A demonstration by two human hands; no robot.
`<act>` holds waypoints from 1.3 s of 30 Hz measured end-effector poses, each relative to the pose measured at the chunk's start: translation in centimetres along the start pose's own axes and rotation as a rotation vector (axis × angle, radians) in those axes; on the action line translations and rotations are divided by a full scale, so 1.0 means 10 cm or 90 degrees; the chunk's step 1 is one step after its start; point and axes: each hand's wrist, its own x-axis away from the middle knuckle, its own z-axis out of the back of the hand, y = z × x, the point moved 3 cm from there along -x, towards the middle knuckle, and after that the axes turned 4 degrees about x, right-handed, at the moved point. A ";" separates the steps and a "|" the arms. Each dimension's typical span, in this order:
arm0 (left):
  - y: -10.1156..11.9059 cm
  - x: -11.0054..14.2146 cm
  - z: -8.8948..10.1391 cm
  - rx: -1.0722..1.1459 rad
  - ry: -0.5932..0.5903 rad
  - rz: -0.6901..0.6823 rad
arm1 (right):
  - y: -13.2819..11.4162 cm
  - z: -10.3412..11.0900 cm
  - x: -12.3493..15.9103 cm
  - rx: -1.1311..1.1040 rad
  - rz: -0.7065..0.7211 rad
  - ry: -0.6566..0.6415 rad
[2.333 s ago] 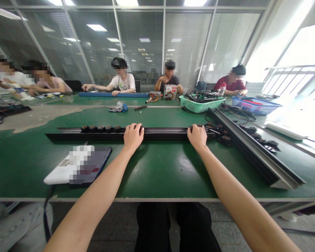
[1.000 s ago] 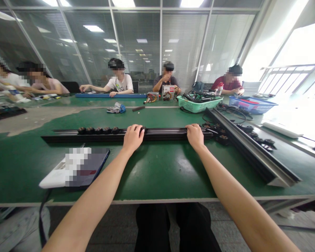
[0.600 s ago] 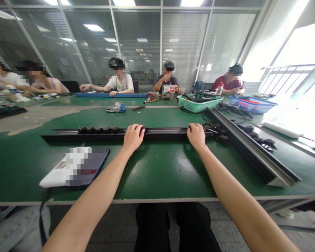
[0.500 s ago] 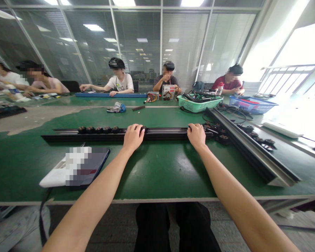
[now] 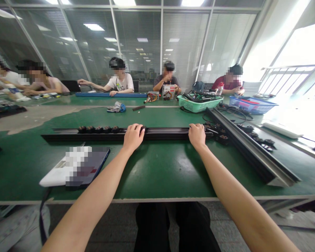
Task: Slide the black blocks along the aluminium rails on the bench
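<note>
A long black metal channel [image 5: 165, 135] lies crosswise on the green table in front of me. Several black socket modules [image 5: 98, 130] sit in a row in its left half. My left hand [image 5: 133, 137] is closed on another black socket module [image 5: 142, 130] at the channel's middle; only part of that piece shows past the fingers. Farther right, my right hand [image 5: 197, 136] is curled over the channel close to its right end, fingertips mostly hidden behind the back of the hand. More loose black modules [image 5: 222, 139] lie just beyond that end.
A second channel [image 5: 252, 147] slants across the right side. At left front rests a white device with a dark phone-like slab [image 5: 88, 168]. Farther back are a green basket [image 5: 199, 105] of cables, a blue basket [image 5: 253, 105] and a grey-blue glove [image 5: 116, 107]. Several people sit opposite.
My right hand has shifted very slightly rightward along the channel; my left hand stays put. Across the table, one person's outstretched arm has lifted a little, and a dark object has appeared at the left edge.
</note>
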 end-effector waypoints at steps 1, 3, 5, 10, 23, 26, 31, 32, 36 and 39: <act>0.00 0.00 0.00 0.001 0.000 0.000 | 0.01 0.00 0.00 0.000 -0.001 0.004; 0.00 0.00 0.00 0.002 0.000 -0.001 | 0.02 0.00 0.00 0.000 -0.001 0.015; 0.00 0.00 0.00 0.002 0.000 -0.001 | 0.03 -0.01 -0.01 0.001 -0.002 0.021; 0.00 0.00 0.00 -0.004 -0.003 0.002 | 0.06 -0.03 -0.02 0.011 -0.003 0.020; -0.01 0.00 0.00 0.003 0.000 0.000 | 0.09 0.04 -0.04 0.020 -0.062 -0.010; -0.02 0.00 -0.01 0.000 0.001 -0.006 | 0.11 0.05 -0.05 0.031 -0.091 -0.014; -0.03 0.00 -0.01 -0.006 0.007 -0.009 | 0.13 0.06 -0.07 0.040 -0.122 -0.036; -0.03 0.00 -0.02 -0.006 0.008 -0.010 | 0.14 0.07 -0.07 0.039 -0.128 -0.038; -0.03 0.00 -0.01 -0.001 0.013 -0.013 | 0.18 0.10 -0.07 0.039 -0.172 -0.042; -0.02 0.00 -0.01 -0.001 0.009 -0.008 | 0.20 0.12 -0.06 0.044 -0.201 -0.052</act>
